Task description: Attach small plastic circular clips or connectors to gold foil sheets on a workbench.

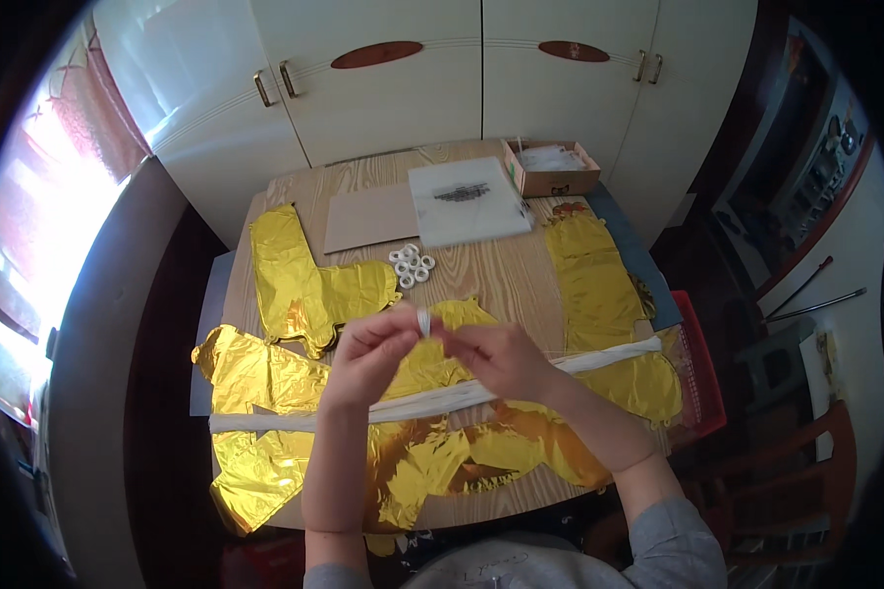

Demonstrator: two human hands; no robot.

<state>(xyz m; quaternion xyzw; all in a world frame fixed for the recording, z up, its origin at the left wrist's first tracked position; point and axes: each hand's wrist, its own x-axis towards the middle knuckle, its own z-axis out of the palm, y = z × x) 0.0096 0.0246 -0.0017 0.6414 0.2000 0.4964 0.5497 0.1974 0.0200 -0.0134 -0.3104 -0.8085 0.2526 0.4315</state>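
Observation:
My left hand [371, 355] is closed round a small white roll [423, 322], held up above the middle of the table. My right hand [506, 361] meets it from the right, thumb and fingertips pinched together at the roll's edge; whatever lies between them is too small to make out. Below my hands a long white bundle [442, 397] stretches across the table over flat gold foil balloons [462, 456]. Beyond my left hand is a cluster of several small white rolls [411, 265]. Another gold foil balloon [300, 280] lies left of them.
More gold foil [594, 280] covers the table's right side, near a red tray [695, 368]. At the back are a cardboard sheet [368, 218], a clear plastic bag [467, 221] with dark print, and a box [552, 179] with white contents. Cabinets [383, 98] stand behind the table.

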